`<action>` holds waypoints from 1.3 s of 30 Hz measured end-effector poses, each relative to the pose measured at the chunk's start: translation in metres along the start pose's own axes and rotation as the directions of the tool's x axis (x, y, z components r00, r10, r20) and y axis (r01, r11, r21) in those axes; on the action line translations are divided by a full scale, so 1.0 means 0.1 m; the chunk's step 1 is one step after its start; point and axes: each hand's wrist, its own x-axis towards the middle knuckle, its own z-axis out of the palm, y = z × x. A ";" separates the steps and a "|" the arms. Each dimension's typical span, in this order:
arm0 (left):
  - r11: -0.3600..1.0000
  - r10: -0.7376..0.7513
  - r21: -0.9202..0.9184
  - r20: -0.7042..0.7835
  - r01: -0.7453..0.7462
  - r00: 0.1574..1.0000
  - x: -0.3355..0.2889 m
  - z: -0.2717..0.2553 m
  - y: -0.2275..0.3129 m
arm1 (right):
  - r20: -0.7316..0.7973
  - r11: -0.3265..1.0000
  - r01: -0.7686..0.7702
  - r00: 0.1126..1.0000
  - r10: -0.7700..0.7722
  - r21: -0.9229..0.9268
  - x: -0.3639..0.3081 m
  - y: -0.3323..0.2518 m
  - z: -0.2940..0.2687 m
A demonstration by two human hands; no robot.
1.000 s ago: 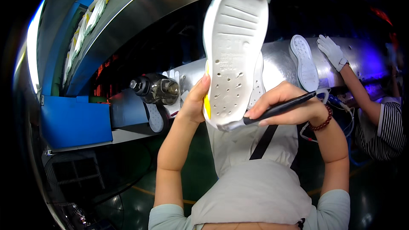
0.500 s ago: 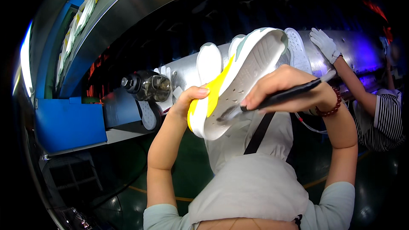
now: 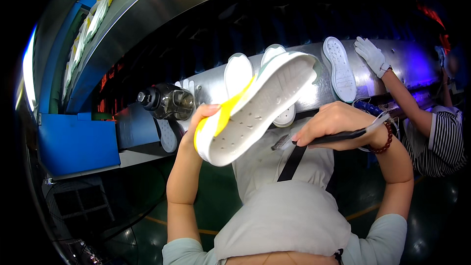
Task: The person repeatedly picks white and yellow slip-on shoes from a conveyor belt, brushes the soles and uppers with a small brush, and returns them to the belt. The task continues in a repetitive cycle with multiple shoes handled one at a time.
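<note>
My left hand (image 3: 197,119) grips the heel end of a white shoe sole (image 3: 265,102) with a yellow side patch and a grey-green toe edge. The sole is tilted, and its hollow inside with small holes faces up. My right hand (image 3: 334,123) is closed round a black-handled brush (image 3: 338,137), which has a pale tube at its rear end. The brush's bristle tip lies just off the sole's lower right edge, apart from it, above my light apron (image 3: 289,206).
More white soles (image 3: 339,68) rest on the metal ledge (image 3: 314,88) behind. A dark-lidded bottle (image 3: 169,101) stands at left, near a blue box (image 3: 78,142). At right, a co-worker's white-gloved hand (image 3: 371,55) touches the ledge.
The brush has come out of the sole's inside, my right hand moving down. My left hand has shifted the sole left and down and tilted it flatter, uncovering soles behind.
</note>
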 end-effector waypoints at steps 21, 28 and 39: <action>0.912 0.370 -0.237 0.128 -0.334 0.920 0.14 -0.10 0.00 | -0.442 0.975 0.180 0.891 -0.104 0.134 0.00 -0.06 0.12; 0.901 0.390 -0.165 -0.094 -0.401 0.916 0.74 0.03 -0.44 | -0.549 0.910 -0.107 0.767 0.332 0.401 0.30 0.27 0.35; 0.821 0.513 -0.241 -0.084 -0.517 0.854 0.68 0.01 -0.40 | -0.450 0.951 0.105 0.862 -0.234 -0.292 0.30 0.09 0.61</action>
